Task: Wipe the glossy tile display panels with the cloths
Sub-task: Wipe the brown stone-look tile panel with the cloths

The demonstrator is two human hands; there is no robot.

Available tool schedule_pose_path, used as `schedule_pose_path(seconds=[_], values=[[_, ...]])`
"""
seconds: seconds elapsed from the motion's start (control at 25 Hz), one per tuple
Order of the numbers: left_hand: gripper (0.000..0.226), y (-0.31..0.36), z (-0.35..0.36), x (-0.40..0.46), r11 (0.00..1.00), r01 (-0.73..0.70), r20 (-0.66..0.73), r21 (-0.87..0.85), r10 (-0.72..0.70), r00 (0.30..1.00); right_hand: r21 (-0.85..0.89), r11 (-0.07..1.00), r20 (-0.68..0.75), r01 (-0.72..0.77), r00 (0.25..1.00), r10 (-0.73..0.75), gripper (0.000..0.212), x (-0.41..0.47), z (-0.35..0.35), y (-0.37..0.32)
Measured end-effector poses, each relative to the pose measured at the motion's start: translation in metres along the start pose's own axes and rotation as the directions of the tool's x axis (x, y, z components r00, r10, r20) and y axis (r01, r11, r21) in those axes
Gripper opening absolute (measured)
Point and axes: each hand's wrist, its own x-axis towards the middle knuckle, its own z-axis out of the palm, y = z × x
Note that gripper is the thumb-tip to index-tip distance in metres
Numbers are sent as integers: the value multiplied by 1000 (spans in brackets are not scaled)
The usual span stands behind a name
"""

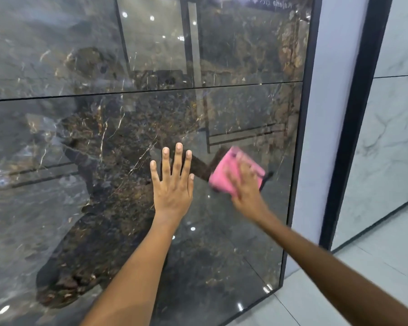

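From the head view, you are facing a dark glossy tile panel (127, 137) standing upright, split by a thin horizontal seam into an upper and a lower tile. Your right hand (244, 184) presses a folded pink cloth (231, 171) flat against the lower tile, close to the panel's right edge and its black frame (302, 137). The fingers look spread over the cloth rather than curled round it, though motion blur makes the exact hold hard to read. Your left hand (173, 182) lies open, fingers straight and pointing up, palm on the same lower tile just left of the cloth, holding nothing.

What matters for the next pass: the cloth sits at the right margin of the lower tile, so nearly all the unwiped width seems to lie to your left, with your left hand directly in that path. The right hand alone carries the cloth. Beyond the frame, a pale marble panel (391, 137) stands further right.
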Motion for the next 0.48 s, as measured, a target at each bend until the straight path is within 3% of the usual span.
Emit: schedule_pose_path(seconds=[0.04,0.08,0.12,0.16,0.2,0.24,0.28,0.32,0.36,0.4,0.48], values=[[58,0,-2,1,1000,0,8,16,0,1000,-64,980,167,186,971,-174,92,-41,12,-9],[57,0,-3,0,1000,-3,17,21,3,1000,-103,950,224,294,938,-266,91,-66,17,-5],[57,0,-1,-2,1000,-11,17,20,10,1000,-82,946,184,313,938,-294,86,-63,9,5],[56,1,0,-3,1000,-15,16,20,15,1000,-35,976,77,214,974,-211,80,-41,-5,17],[56,0,0,-3,1000,-11,18,15,10,1000,35,999,-45,13,999,-11,77,-5,-23,24],[55,-1,0,-1,1000,-5,17,5,5,1000,154,965,-155,-213,959,237,77,40,-45,32],[55,-1,0,-2,1000,-6,10,-5,6,1000,257,896,-243,-361,873,422,77,84,-70,36],[54,-1,1,-5,1000,-17,-2,-8,17,1000,306,859,-306,-411,812,497,76,114,-84,37],[54,-1,2,-8,1000,-29,-12,-8,29,1000,255,891,-352,-375,822,447,76,127,-84,35],[54,-1,2,-8,999,-38,-16,-13,38,999,169,950,-363,-263,879,308,77,121,-73,28],[55,-1,-1,-5,998,-41,-17,-54,40,999,-48,993,-183,112,976,-119,83,54,-21,4]])
